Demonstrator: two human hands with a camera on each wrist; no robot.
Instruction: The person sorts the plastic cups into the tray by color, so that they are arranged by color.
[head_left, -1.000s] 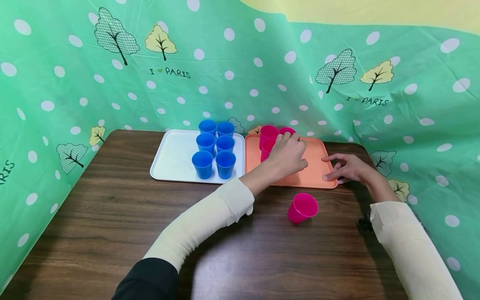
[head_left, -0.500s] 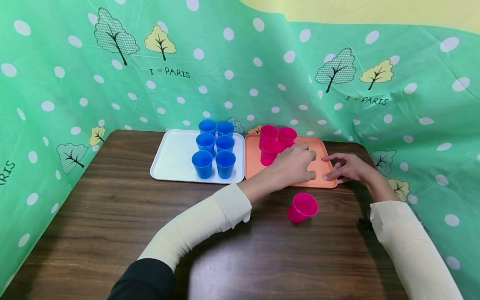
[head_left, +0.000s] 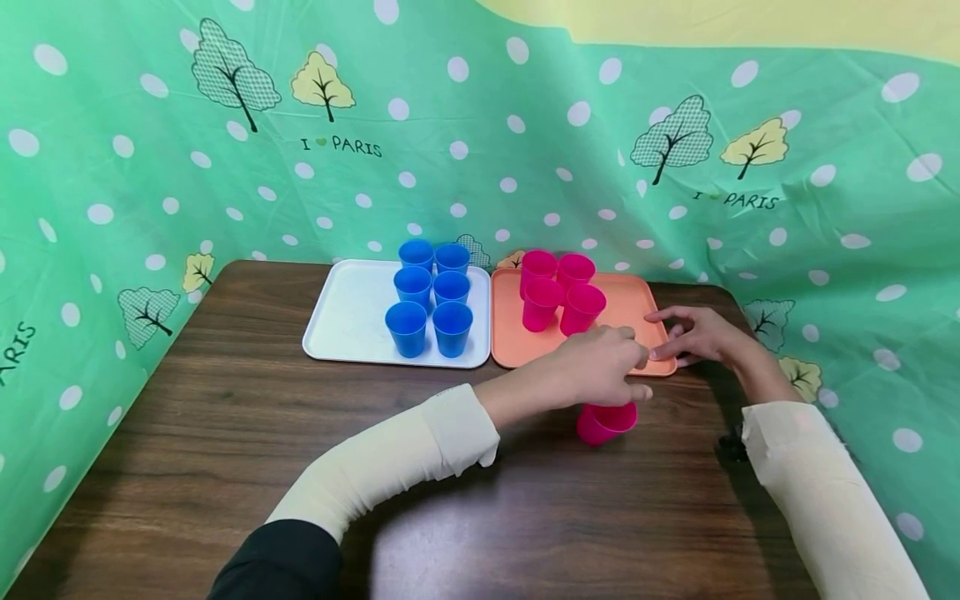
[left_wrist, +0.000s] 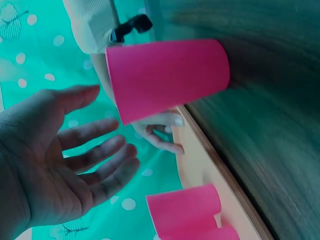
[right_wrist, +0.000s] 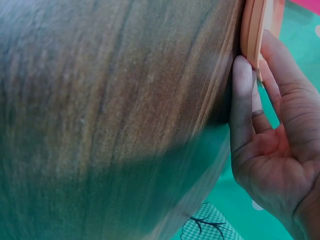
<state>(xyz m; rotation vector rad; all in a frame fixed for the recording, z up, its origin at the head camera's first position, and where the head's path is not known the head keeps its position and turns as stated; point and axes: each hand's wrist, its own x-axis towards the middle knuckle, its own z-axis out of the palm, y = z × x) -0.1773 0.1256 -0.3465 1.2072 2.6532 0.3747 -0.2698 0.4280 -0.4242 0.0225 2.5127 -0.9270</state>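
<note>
My left hand (head_left: 606, 367) hovers over a pink cup (head_left: 606, 425) that stands upright on the table in front of the orange tray (head_left: 517, 354). In the left wrist view, this hand's fingers are spread and apart from the cup (left_wrist: 167, 80); nothing is held. My right hand (head_left: 697, 335) grips the tray's right edge near the front corner, and the right wrist view shows the tray rim (right_wrist: 252, 35) between its digits. Several pink cups stand upright on the tray, among them a front-right cup (head_left: 582, 308) and a front-left cup (head_left: 542, 304).
Left of the orange tray, a white tray (head_left: 341, 321) touches or nearly touches it. Several blue cups (head_left: 452, 329) stand in rows on its right half. A patterned green cloth (head_left: 480, 167) hangs behind the brown wooden table (head_left: 225, 433).
My left hand has let go of a pink cup at the front right of the cups on the orange tray. It has moved toward me, over the loose cup. The right hand stays put.
</note>
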